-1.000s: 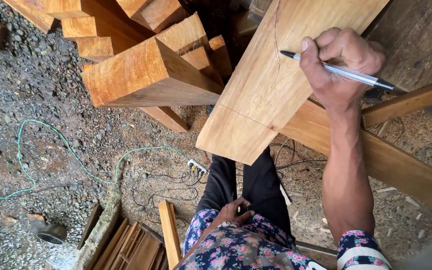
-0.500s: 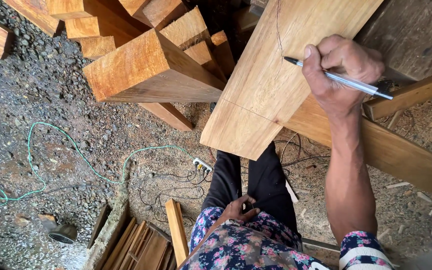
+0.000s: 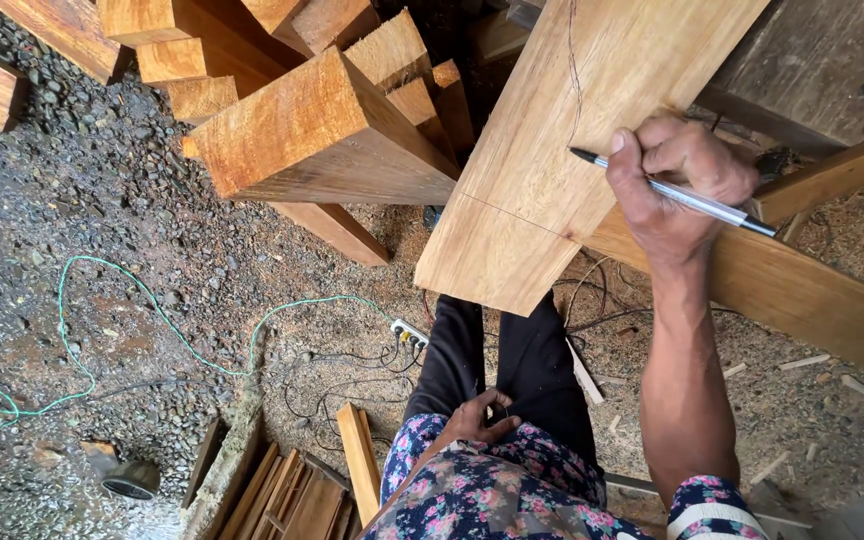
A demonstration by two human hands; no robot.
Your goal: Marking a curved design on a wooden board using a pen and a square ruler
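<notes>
The ground [image 3: 102, 200] is dark gravel mixed with sawdust, an outdoor or open-sided work yard seen from above. A stack of thick timber blocks [image 3: 302, 130] lies at the upper left, their sawn ends facing the viewer; at least six ends can be counted. One wide pale plank [image 3: 572, 130] slants from the upper right down to the middle, its long axis running from top right to bottom left, its square-cut end hanging free above the person's legs. One straight pencil line crosses it near that end, and one thin curved line runs along its length. Under it a narrower beam [image 3: 812, 300] runs down to the right.

One green cord [image 3: 152, 320] loops over the gravel towards one white power strip [image 3: 410, 335] with dark cables around it. A few short boards [image 3: 292, 490] lie at the bottom left.

The right hand [image 3: 677, 185] is clenched around one silver pen [image 3: 687, 198], resting on the plank's right edge. The pen lies almost level, its dark tip pointing left and touching the plank close to the curved line. The left hand [image 3: 477, 418] rests loosely curled against the thigh, holding nothing that can be made out.
</notes>
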